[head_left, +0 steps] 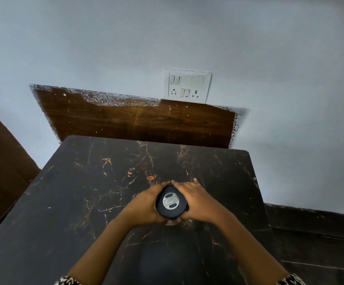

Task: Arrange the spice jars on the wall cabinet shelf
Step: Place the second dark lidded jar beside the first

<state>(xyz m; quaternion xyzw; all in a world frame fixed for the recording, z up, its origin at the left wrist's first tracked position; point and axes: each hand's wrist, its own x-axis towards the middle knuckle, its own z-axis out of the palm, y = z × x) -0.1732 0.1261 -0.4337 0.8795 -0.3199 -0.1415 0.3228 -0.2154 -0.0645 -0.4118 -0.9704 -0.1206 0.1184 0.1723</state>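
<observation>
over dark table [80, 202]: left hand [144, 206], right hand [198, 202] grip black-lidded jar [171, 202].

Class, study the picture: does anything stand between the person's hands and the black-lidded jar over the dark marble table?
Nothing visible does. The left hand and right hand grip the round black-lidded jar directly, over the dark marble-patterned table. No cabinet shelf shows, so that path cannot be judged.

Your left hand [146, 204] and right hand [199, 202] are gripping a black-lidded jar [171, 202] between them, fingertips [175, 183] meeting beyond it, dark marble table [84, 202] lying beneath your hands, wooden panel [136, 120] and switchboard [187, 85] sitting farther ahead
</observation>
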